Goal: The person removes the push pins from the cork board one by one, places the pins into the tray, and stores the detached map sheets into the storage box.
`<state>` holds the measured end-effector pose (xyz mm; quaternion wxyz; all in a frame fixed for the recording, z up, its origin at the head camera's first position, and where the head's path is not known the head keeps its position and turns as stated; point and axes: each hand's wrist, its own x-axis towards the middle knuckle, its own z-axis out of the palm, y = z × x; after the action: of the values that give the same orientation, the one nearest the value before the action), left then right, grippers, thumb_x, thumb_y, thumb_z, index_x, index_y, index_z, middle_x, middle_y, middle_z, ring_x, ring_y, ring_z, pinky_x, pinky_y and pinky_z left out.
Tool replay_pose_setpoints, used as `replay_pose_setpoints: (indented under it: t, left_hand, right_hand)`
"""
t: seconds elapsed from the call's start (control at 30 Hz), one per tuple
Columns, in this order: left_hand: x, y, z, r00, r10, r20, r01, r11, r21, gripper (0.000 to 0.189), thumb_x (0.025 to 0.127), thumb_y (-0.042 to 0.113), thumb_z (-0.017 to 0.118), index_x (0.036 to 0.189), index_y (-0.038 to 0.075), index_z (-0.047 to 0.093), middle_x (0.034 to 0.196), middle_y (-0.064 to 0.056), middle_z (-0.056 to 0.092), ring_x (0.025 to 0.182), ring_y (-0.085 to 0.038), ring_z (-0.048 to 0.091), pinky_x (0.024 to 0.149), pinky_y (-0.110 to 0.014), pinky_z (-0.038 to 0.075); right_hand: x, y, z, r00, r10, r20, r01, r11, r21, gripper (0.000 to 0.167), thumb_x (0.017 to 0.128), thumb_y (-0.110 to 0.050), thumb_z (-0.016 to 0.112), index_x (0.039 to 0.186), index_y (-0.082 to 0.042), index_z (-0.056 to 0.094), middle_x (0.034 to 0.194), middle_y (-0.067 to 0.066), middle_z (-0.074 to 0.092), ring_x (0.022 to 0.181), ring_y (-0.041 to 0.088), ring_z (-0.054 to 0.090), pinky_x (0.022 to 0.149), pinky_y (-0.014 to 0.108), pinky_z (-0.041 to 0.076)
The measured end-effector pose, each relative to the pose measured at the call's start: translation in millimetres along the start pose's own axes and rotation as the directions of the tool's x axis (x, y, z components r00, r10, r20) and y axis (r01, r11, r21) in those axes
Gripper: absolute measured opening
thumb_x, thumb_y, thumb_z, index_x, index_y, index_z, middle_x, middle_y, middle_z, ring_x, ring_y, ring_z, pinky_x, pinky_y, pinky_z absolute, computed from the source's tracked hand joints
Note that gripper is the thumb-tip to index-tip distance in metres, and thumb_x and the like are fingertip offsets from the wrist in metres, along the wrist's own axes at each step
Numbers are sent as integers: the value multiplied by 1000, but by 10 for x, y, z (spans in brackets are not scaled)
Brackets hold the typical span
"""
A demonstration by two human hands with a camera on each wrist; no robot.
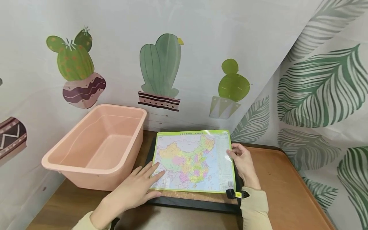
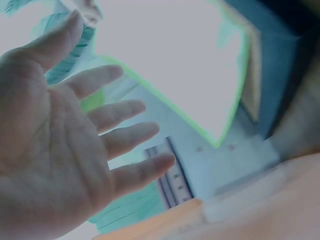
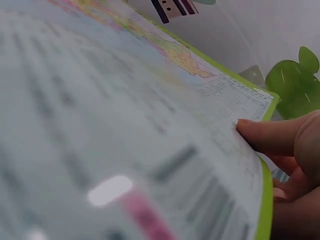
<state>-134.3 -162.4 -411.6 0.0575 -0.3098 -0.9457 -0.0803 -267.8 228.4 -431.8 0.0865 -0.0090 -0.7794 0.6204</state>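
A glossy map sheet (image 1: 189,159) with a green border is held over a black-framed board (image 1: 198,204) that has a cork-coloured face showing along the front. My right hand (image 1: 242,159) pinches the map's right edge, thumb on the printed face and the other fingers behind, as the right wrist view shows at the hand (image 3: 295,155). The left hand (image 1: 135,188) is spread with straight fingers, overlapping the map's lower left corner in the head view. From the left wrist, that hand (image 2: 75,135) shows its palm with nothing in it, beside the map (image 2: 170,55).
A pink plastic basin (image 1: 135,156) stands on the wooden table (image 1: 57,207) to the left. At the right lies a brown tray (image 1: 276,179) with a raised rim. Behind hangs a white cloth (image 1: 201,25) printed with cacti and leaves.
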Motion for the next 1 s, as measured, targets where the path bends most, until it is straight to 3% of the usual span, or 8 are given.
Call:
replay_pose_setpoints:
  t: [0.17, 0.4, 0.63, 0.8, 0.93, 1.0]
  left_hand:
    - [-63, 72, -195, 996, 30, -85, -27, 999, 38, 66, 96, 61, 44, 147, 19, 47, 153, -14, 37, 142, -33, 29, 107, -55, 32]
    - [-197, 37, -434, 977, 29, -211, -16, 998, 62, 63, 95, 55, 56, 145, 17, 51, 151, -12, 41, 141, -32, 32, 105, -57, 34]
    - [-358, -109, -648, 965, -55, -256, 61, 998, 17, 61, 94, 47, 63, 145, 16, 50, 150, -9, 43, 137, -32, 39, 107, -53, 32]
    - [-505, -257, -764, 938, -84, -335, 90, 996, 3, 60, 88, 38, 73, 139, 12, 56, 140, -11, 54, 129, -35, 48, 104, -52, 34]
    - [-573, -409, -812, 919, -80, -385, 85, 996, -3, 57, 81, 31, 79, 130, 8, 62, 129, -11, 61, 113, -33, 60, 92, -54, 44]
    - [-599, -481, -836, 919, -99, -382, 103, 995, -9, 56, 80, 31, 80, 128, 9, 63, 127, -11, 62, 99, -28, 67, 84, -54, 49]
  right_hand:
    - [2, -31, -11, 998, -19, -54, 20, 1000, 10, 20, 93, 0, 65, 111, 6, 59, 87, 10, 57, 73, 13, 57, 62, 22, 48]
    - [47, -78, 19, 996, -21, -82, 22, 1000, 19, 21, 95, -4, 64, 114, 5, 58, 86, 6, 58, 78, 13, 55, 68, 20, 44]
    - [52, -201, 57, 997, 11, -79, -3, 996, 91, 23, 96, -3, 62, 116, 4, 55, 89, 7, 59, 75, 13, 62, 65, 22, 52]
    - [48, -307, 71, 999, 20, -50, -16, 997, 78, 25, 97, -6, 61, 118, 4, 53, 93, 10, 58, 78, 13, 61, 65, 23, 51]
    - [53, -419, 65, 999, 14, -43, -11, 998, 60, 25, 97, -7, 61, 119, 3, 53, 93, 11, 56, 76, 13, 62, 63, 23, 50]
    - [62, -482, 64, 998, 3, -55, 1, 998, 63, 25, 97, -7, 61, 118, 3, 53, 91, 10, 56, 74, 12, 62, 61, 23, 50]
